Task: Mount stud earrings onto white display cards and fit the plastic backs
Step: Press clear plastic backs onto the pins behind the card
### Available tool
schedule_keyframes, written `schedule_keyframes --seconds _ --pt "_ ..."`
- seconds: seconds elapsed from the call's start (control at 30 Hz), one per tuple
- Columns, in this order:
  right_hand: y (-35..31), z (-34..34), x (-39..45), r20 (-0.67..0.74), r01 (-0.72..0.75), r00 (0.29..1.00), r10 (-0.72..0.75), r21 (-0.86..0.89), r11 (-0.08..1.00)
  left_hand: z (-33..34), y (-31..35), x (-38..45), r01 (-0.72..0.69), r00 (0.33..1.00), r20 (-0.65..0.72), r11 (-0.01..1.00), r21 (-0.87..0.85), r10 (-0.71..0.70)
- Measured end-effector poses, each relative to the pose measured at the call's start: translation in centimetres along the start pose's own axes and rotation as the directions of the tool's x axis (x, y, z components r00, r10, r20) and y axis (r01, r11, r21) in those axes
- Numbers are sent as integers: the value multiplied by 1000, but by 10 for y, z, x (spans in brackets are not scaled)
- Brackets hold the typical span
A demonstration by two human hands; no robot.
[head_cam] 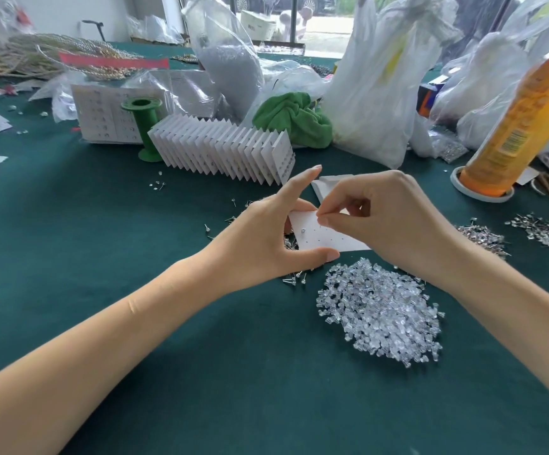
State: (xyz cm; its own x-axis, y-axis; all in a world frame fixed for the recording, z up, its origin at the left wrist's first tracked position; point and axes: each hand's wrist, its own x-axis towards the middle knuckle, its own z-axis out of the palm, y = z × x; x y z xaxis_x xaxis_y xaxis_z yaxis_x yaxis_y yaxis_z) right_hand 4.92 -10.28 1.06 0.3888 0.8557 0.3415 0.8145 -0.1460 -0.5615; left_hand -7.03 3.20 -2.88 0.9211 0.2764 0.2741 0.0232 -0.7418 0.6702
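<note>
- Mid-desk [135, 323], just beyond the pile of plastic backs [379, 310]: white card [315, 238] held up off the cloth in my left hand [266, 238], thumb under its near edge, index finger straight.
- Right hand [381, 218] fingers pinched tight at the card's top edge; likely on a stud, too small to tell.
- One stud [303, 230] already seated near the card's left side.
- Card: light, thin, bends easily, so grip the edges.
- Studs: tiny, slippery, sharp post; pinch by the head.
- Loose studs [294, 279] near my left thumb.

Green-topped table [102, 224], daylit window [325, 14] behind
</note>
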Motion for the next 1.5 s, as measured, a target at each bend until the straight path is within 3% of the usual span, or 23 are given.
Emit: schedule_keyframes --seconds 0.47,0.6,0.8,0.93,1.17,1.3,1.5 --pt "1 6 -3 0 64 998 -65 -52 997 2 2 0 -44 999 0 999 -29 44" --pt "4 5 -3 14 66 998 -66 6 998 2 0 0 -41 999 0 998 -42 41" --pt "13 -3 5 -65 -43 997 52 132 990 1 3 -2 -37 999 -20 998 -59 36" --pt "16 -5 6 56 -147 989 138 223 964 3 9 -4 -91 996 -14 993 -76 90" --pt "10 -11 3 319 -205 942 102 310 928 5 15 -6 -173 985 -18 978 -114 172" --pt "6 -12 2 344 -187 937 66 332 925 5 16 -7 -179 984 3 976 -127 181" --pt "7 -12 0 380 -259 912 157 236 937 4 17 -9 -245 969 3 968 -47 245"
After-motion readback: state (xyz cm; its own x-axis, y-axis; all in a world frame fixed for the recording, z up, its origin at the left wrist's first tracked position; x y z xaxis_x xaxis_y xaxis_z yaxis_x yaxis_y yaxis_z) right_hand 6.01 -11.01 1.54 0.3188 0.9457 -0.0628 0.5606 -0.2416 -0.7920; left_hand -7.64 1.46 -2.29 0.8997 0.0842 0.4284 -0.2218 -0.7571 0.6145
